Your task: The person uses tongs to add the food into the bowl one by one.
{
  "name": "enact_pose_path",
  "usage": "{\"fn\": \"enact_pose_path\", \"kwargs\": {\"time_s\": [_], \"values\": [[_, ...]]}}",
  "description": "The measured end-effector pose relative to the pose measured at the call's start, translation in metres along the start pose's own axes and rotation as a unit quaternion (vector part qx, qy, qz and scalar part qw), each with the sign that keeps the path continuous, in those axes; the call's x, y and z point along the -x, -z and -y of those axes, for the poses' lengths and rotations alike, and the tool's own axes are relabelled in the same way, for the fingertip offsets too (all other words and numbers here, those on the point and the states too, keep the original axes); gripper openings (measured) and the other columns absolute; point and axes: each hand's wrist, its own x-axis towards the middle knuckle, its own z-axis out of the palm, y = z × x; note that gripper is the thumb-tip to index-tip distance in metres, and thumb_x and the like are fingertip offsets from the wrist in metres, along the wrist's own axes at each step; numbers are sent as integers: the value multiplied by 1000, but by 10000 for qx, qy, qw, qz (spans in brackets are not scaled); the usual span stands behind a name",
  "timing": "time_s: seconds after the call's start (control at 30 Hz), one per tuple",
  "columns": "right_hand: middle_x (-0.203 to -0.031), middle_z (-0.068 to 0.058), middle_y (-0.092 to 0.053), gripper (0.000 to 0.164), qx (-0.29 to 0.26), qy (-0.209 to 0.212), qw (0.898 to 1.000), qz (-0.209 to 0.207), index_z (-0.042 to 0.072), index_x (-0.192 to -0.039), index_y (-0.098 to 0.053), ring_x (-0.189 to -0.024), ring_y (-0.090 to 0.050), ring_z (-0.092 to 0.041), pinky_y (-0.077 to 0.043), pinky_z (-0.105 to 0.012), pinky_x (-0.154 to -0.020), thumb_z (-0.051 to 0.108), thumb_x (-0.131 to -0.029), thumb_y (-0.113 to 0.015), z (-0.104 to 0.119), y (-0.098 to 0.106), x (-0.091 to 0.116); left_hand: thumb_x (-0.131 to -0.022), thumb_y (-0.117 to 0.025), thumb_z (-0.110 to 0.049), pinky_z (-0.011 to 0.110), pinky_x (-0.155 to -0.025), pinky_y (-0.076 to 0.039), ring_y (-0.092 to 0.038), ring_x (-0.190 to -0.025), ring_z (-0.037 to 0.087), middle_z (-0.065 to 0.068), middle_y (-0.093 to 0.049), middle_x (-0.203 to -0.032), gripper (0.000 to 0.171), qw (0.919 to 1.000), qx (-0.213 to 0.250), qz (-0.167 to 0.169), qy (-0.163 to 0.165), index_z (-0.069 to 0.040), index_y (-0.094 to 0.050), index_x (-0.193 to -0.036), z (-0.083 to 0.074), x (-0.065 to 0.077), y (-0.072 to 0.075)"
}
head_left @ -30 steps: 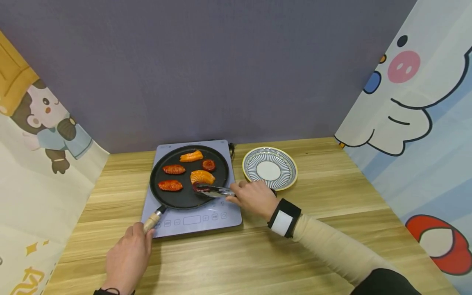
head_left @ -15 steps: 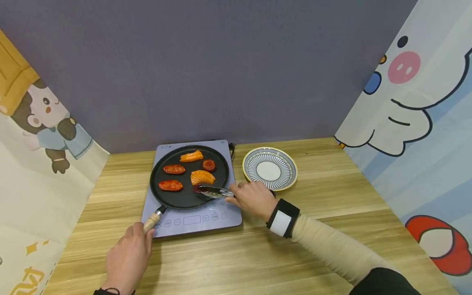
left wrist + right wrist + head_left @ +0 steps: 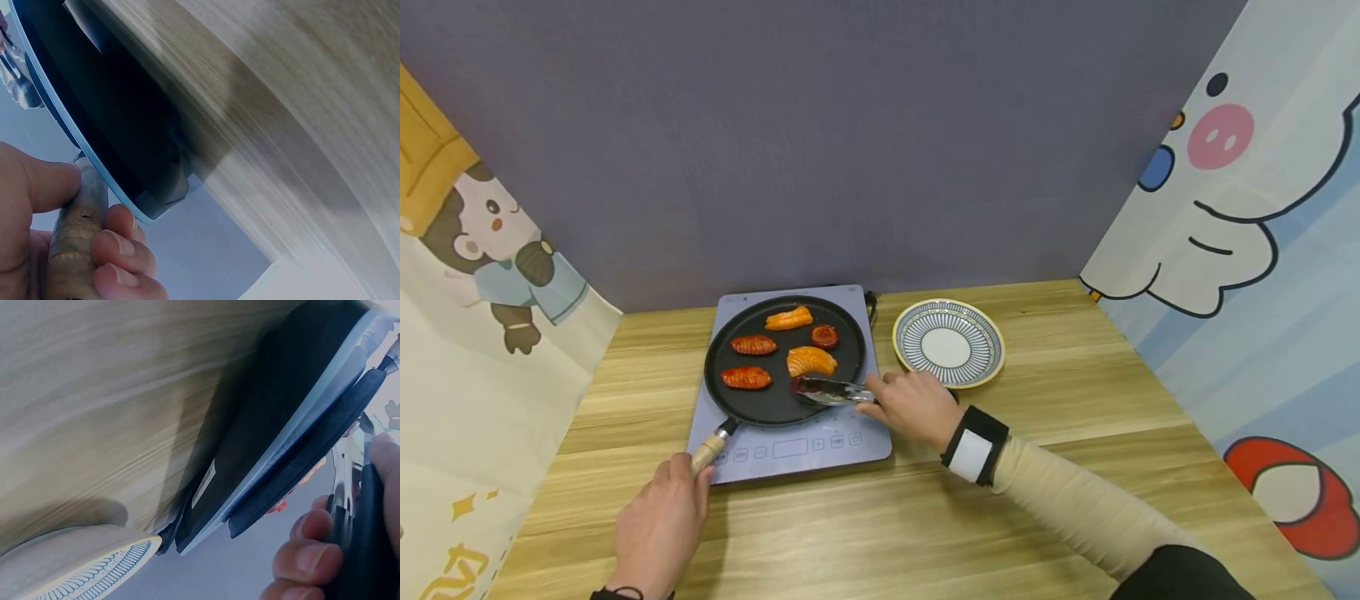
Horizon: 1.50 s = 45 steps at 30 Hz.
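Note:
My left hand (image 3: 658, 525) grips the wooden handle (image 3: 78, 244) of a flat black frying pan (image 3: 767, 408), fingers curled round it in the left wrist view. In my right hand (image 3: 917, 404) are metal tongs (image 3: 853, 392) with black grips (image 3: 362, 531). Their tips lie over the pan's near right part, at a dark red piece (image 3: 798, 384) that they partly hide. Just behind is an orange, white-striped salmon piece (image 3: 812, 360). Farther back lie a smaller orange piece (image 3: 789, 317) and a round red slice (image 3: 824, 336). Two glazed reddish-brown pieces, one a chicken wing-like shape (image 3: 747, 377), lie at left.
The pan stands on a pale induction cooktop (image 3: 868, 442) with a button row along its front. Right of it a patterned plate (image 3: 946, 346) with a yellow rim sits on the wooden table (image 3: 1060, 400). A grey panel (image 3: 880, 150) rises behind, with cartoon-printed cloth on both sides.
The tong tips have shifted slightly toward me, away from the striped salmon piece, and the dark red piece at them shows less. The left hand and pan stay where they were.

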Motion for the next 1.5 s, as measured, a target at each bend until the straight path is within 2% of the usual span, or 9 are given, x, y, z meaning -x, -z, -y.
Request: {"fn": "enact_pose_path", "kwargs": {"time_s": [0.2,0.37,0.63,0.97,1.23,1.5], "values": [[-69,1,-51,51,-119,-192,9997,-64,12,-95,-53,-46,-46,-12,-35,-28,-38,63,-88,-53,1,-2,2,-92,-62,-23,33,-36,-24,-38,-42,19,7,-42,-63,29,10000,25,-17,-13,3,-50,-89,0,0,0],[-72,0,-50,56,-296,-326,9990,-33,11,-97,-51,-49,-48,-13,-35,-29,-39,65,-87,-52,2,-2,4,-91,-63,-24,33,-36,-24,-38,-42,19,7,-41,-62,29,10000,30,-76,-18,3,-50,-89,1,0,-1],[-74,1,-48,58,-339,-331,9989,19,11,-98,-50,-51,-47,-12,-35,-28,-39,67,-86,-51,1,-3,4,-92,-62,-24,33,-36,-24,-37,-42,19,6,-41,-62,29,10000,13,-55,-7,2,-50,-89,0,-1,-1],[-79,1,-54,61,-463,-460,9979,34,11,-104,-53,-56,-50,-11,-37,-27,-41,68,-83,-55,-1,-1,5,-91,-63,-23,33,-36,-24,-37,-42,19,7,-41,-62,29,9999,26,-126,-61,2,-50,-87,0,0,-1],[-78,2,-51,60,-622,-678,9957,135,11,-100,-50,-57,-50,-11,-38,-27,-43,68,-82,-57,-6,2,8,-91,-63,-23,35,-36,-25,-40,-42,21,7,-42,-62,29,10000,-1,-22,-5,3,-50,-88,0,0,0],[-85,-3,-59,66,-748,-872,9934,-58,9,-111,-54,-63,-58,-17,-45,-33,-47,67,-80,-59,-14,7,10,-91,-64,-22,36,-36,-26,-41,-42,22,8,-43,-63,28,10000,44,-40,-9,3,-50,-89,0,1,0]]}}
